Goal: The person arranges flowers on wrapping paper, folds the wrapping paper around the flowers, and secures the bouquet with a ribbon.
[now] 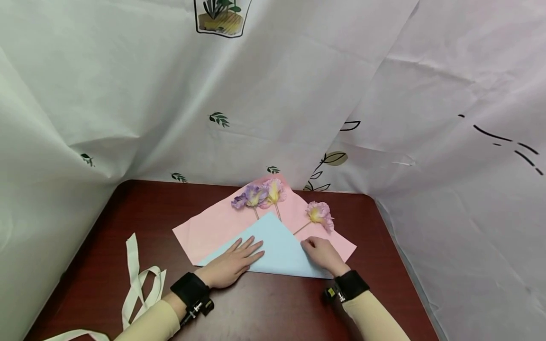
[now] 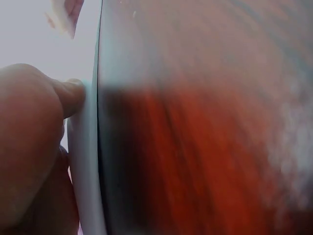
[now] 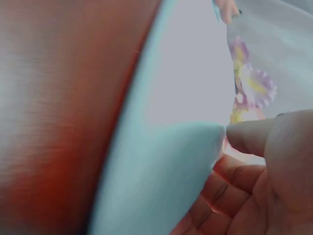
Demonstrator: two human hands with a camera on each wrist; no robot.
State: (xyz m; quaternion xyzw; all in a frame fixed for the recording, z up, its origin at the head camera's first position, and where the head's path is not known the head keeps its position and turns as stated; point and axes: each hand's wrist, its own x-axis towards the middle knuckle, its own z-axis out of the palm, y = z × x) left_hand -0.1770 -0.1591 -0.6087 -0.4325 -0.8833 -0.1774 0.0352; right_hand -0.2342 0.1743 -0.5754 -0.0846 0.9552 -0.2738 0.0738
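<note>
A light blue sheet of paper (image 1: 277, 246), folded to a point at the top, lies over a larger pink sheet of wrapping paper (image 1: 213, 222). My left hand (image 1: 232, 263) rests on the blue paper with its fingers spread. At the right slanting edge, my right hand (image 1: 322, 253) pinches the blue paper between thumb (image 3: 247, 137) and curled fingers. Purple flowers (image 1: 251, 195) and a pink-and-yellow flower (image 1: 275, 190) lie on the pink paper, stems running under the blue tip. Another pink flower (image 1: 320, 215) leans out to the right, above my right hand.
A white ribbon (image 1: 135, 284) lies loosely looped on the left of the dark red table (image 1: 149, 203). White patterned cloth (image 1: 170, 94) hangs behind the table and along both sides.
</note>
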